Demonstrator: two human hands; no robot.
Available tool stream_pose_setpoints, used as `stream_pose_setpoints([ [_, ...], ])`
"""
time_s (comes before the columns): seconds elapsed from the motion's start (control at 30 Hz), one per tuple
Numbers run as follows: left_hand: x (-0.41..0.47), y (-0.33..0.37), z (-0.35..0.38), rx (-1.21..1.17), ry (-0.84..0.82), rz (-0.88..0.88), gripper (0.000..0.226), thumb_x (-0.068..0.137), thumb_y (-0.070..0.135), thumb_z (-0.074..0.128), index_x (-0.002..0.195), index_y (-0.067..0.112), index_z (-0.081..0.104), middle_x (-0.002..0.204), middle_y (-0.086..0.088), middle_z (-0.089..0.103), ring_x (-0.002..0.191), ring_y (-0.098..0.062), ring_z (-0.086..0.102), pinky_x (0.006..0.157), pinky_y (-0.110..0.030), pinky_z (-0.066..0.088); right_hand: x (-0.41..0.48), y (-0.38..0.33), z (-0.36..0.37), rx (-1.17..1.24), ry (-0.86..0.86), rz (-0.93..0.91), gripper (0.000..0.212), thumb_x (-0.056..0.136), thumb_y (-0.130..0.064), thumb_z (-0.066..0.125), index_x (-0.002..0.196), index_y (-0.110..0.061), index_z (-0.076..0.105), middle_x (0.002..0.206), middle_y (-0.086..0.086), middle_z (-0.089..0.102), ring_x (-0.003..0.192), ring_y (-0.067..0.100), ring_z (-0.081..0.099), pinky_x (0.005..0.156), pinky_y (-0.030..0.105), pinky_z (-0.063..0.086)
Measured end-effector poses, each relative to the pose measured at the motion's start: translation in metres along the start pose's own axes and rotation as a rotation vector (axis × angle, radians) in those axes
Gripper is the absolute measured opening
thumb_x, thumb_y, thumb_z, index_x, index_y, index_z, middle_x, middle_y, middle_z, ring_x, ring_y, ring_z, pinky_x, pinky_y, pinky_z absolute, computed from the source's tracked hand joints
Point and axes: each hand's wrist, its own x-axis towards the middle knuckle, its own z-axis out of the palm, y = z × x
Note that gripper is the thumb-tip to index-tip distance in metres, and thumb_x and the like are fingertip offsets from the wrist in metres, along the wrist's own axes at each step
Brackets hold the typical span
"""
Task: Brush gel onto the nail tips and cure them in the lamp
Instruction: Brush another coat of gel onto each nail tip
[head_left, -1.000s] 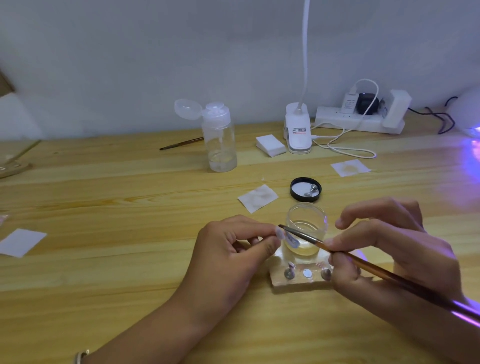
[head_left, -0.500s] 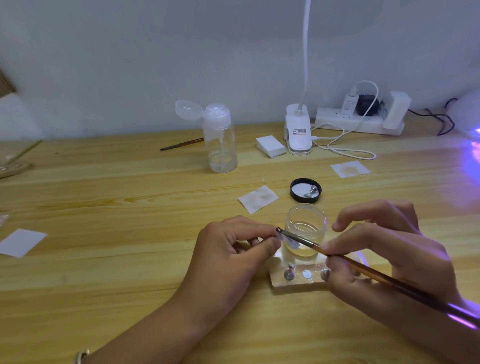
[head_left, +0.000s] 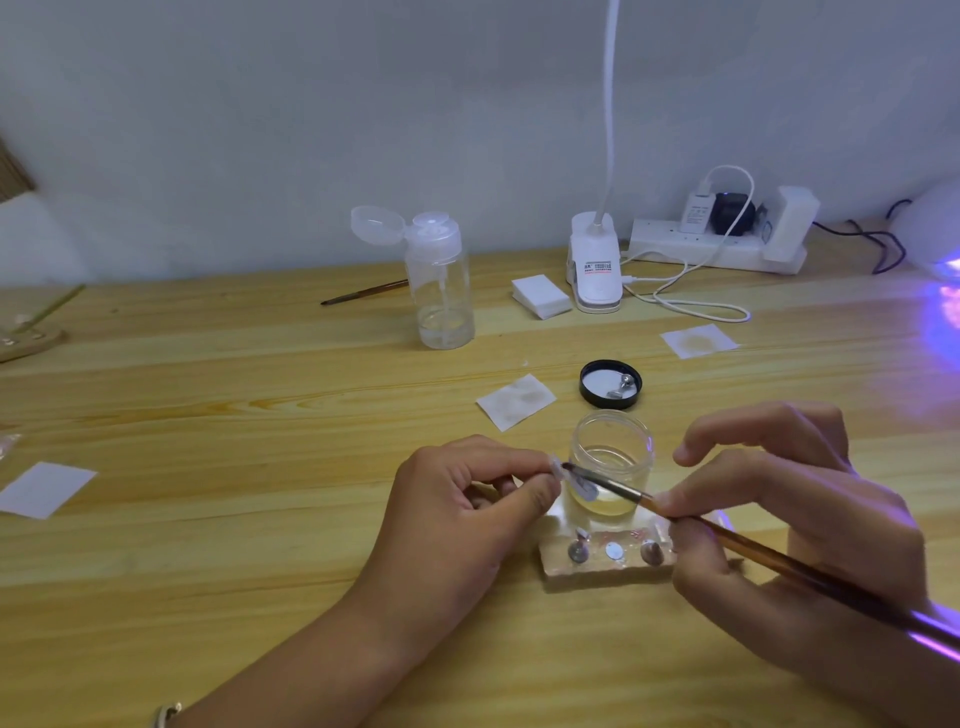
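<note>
A label is spotted on the clip light (head_left: 595, 275) at 12 o'clock, with red and dark print too small to be read.

Down front, the nail tip (head_left: 583, 487) is pinched between thumb and forefinger of the left hand (head_left: 467, 514). The other fingers are curled into the palm and the forearm is brought in from 7 o'clock. The tip is pale and tiny, so its outline is only probably made out, right in front of the jar (head_left: 613, 447).

The brush (head_left: 727, 540) is gripped pen-style by the right hand (head_left: 779, 519), thumb and middle finger closed on the handle near the ferrule, forefinger lifted and bent above. The handle is run back towards 4 o'clock, and the bristles are laid against the tip.

The jar is open, with clear gel low inside, and is set just behind a block (head_left: 608, 571) studded with small metal pegs. A black lid (head_left: 589, 387) is lying upturned at 12 o'clock from the jar, a stained wipe (head_left: 517, 401) at 11.

Farther back, a clear bottle (head_left: 441, 291) is seen at 11 with its cap flipped open, a power strip (head_left: 717, 249) at 1. The lamp (head_left: 935, 228) is caught at the frame's edge at 2 o'clock, violet light thrown across the pale wooden table (head_left: 208, 389). A plain grey-white wall is seen behind.
</note>
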Motion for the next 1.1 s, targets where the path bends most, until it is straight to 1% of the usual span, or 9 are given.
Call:
stream_pose_setpoints([
  [0.13,0.0000,-0.0011,0.0011,0.005,0.001,-0.003,0.011,0.072,0.027,0.074,0.074,0.037,0.079,0.072,0.011,0.067,0.063,-0.002,0.053,0.055,-0.017,0.037,0.0003,-0.0001,0.0020,-0.012,-0.024,0.017,0.011,0.073,-0.020,0.063,0.075,-0.017,0.073,0.093,-0.001,0.065,0.098,0.023,0.053,0.086,0.018,0.036],
  [0.37,-0.0005,0.0003,-0.0008,0.010,0.001,-0.012,0.017,0.078,0.022,0.079,0.077,0.039,0.079,0.080,0.004,0.072,0.069,-0.003,0.057,0.060,-0.017,0.041,0.0008,0.0011,-0.0008,-0.031,-0.038,-0.036,0.013,0.068,-0.016,0.058,0.063,-0.014,0.070,0.087,0.000,0.063,0.085,0.036,0.058,0.083,0.021,0.034],
  [0.47,-0.0004,0.0002,-0.0014,0.019,-0.003,-0.009,0.021,0.079,0.015,0.080,0.078,0.036,0.080,0.078,0.004,0.072,0.068,-0.002,0.057,0.058,-0.015,0.040,0.0002,-0.0001,-0.0019,-0.016,-0.009,-0.003,0.015,0.069,-0.015,0.056,0.064,-0.014,0.070,0.085,0.002,0.063,0.093,0.022,0.053,0.083,0.020,0.034],
  [0.53,-0.0001,-0.0001,-0.0005,0.015,-0.002,-0.008,0.015,0.077,0.021,0.079,0.078,0.035,0.080,0.077,0.004,0.071,0.067,-0.003,0.056,0.058,-0.016,0.039,0.0002,-0.0007,0.0003,-0.021,-0.005,0.012,0.014,0.072,-0.017,0.058,0.070,-0.014,0.072,0.087,0.001,0.064,0.097,0.016,0.051,0.084,0.019,0.035],
  [0.63,0.0001,-0.0007,0.0003,0.004,0.007,-0.008,0.013,0.074,0.026,0.075,0.077,0.038,0.079,0.075,0.007,0.070,0.067,-0.004,0.057,0.059,-0.016,0.040,0.0013,-0.0005,0.0030,-0.028,-0.033,0.000,0.012,0.074,-0.019,0.062,0.074,-0.015,0.073,0.092,0.001,0.065,0.095,0.028,0.056,0.087,0.020,0.035],
  [0.73,-0.0003,0.0002,-0.0007,0.003,0.004,-0.015,0.016,0.076,0.022,0.080,0.078,0.038,0.080,0.077,0.006,0.071,0.068,-0.004,0.057,0.059,-0.017,0.040,0.0013,0.0011,0.0001,-0.009,-0.044,-0.035,0.013,0.070,-0.016,0.058,0.065,-0.014,0.070,0.087,0.001,0.064,0.089,0.035,0.059,0.085,0.023,0.035],
  [0.9,-0.0004,0.0005,-0.0003,0.014,0.008,-0.024,0.020,0.080,0.013,0.079,0.079,0.032,0.080,0.078,0.005,0.073,0.069,-0.009,0.061,0.060,-0.022,0.044,0.0004,-0.0006,-0.0009,-0.033,-0.010,-0.001,0.014,0.072,-0.016,0.058,0.070,-0.015,0.072,0.085,-0.002,0.063,0.099,0.007,0.050,0.084,0.021,0.036],
  [1.0,-0.0005,-0.0002,0.0008,-0.007,0.018,-0.033,0.021,0.080,0.011,0.079,0.080,0.031,0.081,0.080,0.005,0.075,0.073,-0.016,0.067,0.064,-0.029,0.050,0.0007,-0.0002,0.0033,-0.016,-0.026,0.014,0.013,0.075,-0.018,0.061,0.076,-0.015,0.073,0.089,-0.001,0.064,0.098,0.020,0.054,0.083,0.025,0.040],
  [1.1,-0.0007,-0.0002,0.0006,-0.053,0.019,-0.048,0.024,0.080,0.009,0.078,0.083,0.033,0.081,0.083,0.009,0.077,0.075,-0.007,0.067,0.068,-0.021,0.050,-0.0001,0.0003,0.0014,0.054,-0.034,0.002,0.012,0.072,-0.016,0.057,0.071,-0.016,0.069,0.087,0.001,0.063,0.094,0.029,0.055,0.081,0.026,0.039],
])
